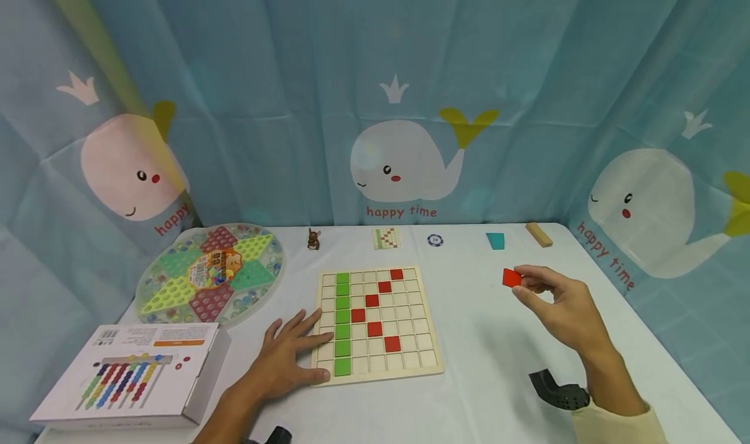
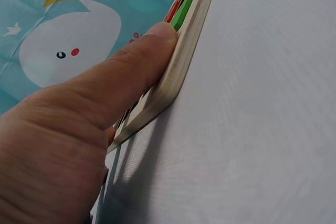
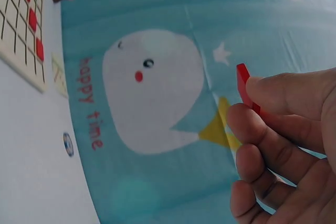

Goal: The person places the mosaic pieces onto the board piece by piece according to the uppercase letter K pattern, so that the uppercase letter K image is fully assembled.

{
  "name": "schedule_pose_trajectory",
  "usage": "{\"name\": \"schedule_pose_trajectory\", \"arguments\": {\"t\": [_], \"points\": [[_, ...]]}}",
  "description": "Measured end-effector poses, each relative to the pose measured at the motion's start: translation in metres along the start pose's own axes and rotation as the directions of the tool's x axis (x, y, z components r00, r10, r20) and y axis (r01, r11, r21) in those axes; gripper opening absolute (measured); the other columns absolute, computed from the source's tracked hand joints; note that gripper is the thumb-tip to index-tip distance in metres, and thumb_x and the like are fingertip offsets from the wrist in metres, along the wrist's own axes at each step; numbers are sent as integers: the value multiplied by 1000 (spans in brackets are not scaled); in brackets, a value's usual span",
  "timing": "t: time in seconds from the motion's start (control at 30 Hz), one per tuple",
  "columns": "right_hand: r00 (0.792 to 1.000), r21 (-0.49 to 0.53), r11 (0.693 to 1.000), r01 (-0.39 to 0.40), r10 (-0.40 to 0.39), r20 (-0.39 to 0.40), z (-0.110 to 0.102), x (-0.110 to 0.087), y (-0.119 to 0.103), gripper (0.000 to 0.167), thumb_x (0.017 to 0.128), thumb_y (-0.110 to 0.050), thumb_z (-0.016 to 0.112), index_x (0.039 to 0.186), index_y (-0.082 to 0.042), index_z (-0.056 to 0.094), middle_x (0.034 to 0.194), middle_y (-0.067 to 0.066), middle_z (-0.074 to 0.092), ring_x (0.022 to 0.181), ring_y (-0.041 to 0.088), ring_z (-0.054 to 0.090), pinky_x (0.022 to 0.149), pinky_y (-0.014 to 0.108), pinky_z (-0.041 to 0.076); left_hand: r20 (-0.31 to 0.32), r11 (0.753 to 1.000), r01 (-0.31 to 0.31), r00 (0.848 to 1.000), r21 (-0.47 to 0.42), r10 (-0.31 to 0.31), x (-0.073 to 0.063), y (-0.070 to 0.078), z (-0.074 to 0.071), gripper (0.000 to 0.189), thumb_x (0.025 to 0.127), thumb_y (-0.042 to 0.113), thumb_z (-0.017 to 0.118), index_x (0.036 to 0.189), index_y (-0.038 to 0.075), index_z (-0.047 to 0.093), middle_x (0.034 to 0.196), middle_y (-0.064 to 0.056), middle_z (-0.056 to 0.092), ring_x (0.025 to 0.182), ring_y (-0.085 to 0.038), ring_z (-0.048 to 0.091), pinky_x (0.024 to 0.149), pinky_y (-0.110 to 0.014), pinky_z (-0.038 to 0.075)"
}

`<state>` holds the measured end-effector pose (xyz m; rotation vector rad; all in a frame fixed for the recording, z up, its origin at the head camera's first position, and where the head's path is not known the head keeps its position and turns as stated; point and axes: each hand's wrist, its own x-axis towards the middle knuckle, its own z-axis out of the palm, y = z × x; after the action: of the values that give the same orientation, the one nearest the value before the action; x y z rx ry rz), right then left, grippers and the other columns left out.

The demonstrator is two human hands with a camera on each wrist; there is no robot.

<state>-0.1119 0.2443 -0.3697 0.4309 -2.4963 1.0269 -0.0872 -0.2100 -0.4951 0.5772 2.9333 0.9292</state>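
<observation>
My right hand (image 1: 556, 304) pinches a flat red square tile (image 1: 511, 278) between thumb and fingers, raised over the right side of the table. In the right wrist view the tile (image 3: 242, 85) shows nearly edge-on. A wooden grid board (image 1: 404, 366) lies mid-table, with a full column of green tiles (image 1: 342, 316) near its left side. Several red tiles (image 1: 374, 329) sit in its cells, in a bent diagonal line. My left hand (image 1: 287, 356) rests with spread fingers on the board's left edge; its thumb (image 2: 142, 51) presses the near corner rim.
At left stand a white game box (image 1: 135, 372) and a round Chinese checkers board (image 1: 234, 294). Along the back are a rabbit figurine (image 1: 313, 239), a small pattern card (image 1: 386, 238), a poker chip (image 1: 435, 240), a teal trapezoid piece (image 1: 495, 241) and a wooden block (image 1: 538, 234). A whale-print curtain (image 1: 293, 105) surrounds the table.
</observation>
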Motion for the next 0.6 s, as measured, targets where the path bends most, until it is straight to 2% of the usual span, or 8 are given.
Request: {"name": "schedule_pose_trajectory", "arguments": {"t": [0.17,0.33,0.6], "points": [[995,90,992,90,-92,25,9,-2,-14,35,79,3,76,112,-6,70,89,0,67,85,10,58,74,18,43,0,1000,2,1000,3,-2,0,0,0,72,68,68,71,126,25,67,153,-2,35,141,-36,20,106,-61,3],[982,146,975,165,-176,65,24,-5,-28,38,75,5,79,111,-6,70,91,-4,67,83,14,58,74,21,45,3,1000,3,1000,3,-3,0,0,-1,71,68,67,72,126,25,67,153,-2,34,141,-37,20,106,-61,3],[969,197,966,168,-198,148,49,-12,-39,31,79,-4,79,109,-10,70,90,-11,66,81,15,59,70,28,47,1,1000,6,1000,5,-6,0,0,1,71,68,67,73,126,26,67,153,-1,35,141,-36,20,106,-60,3]]}}
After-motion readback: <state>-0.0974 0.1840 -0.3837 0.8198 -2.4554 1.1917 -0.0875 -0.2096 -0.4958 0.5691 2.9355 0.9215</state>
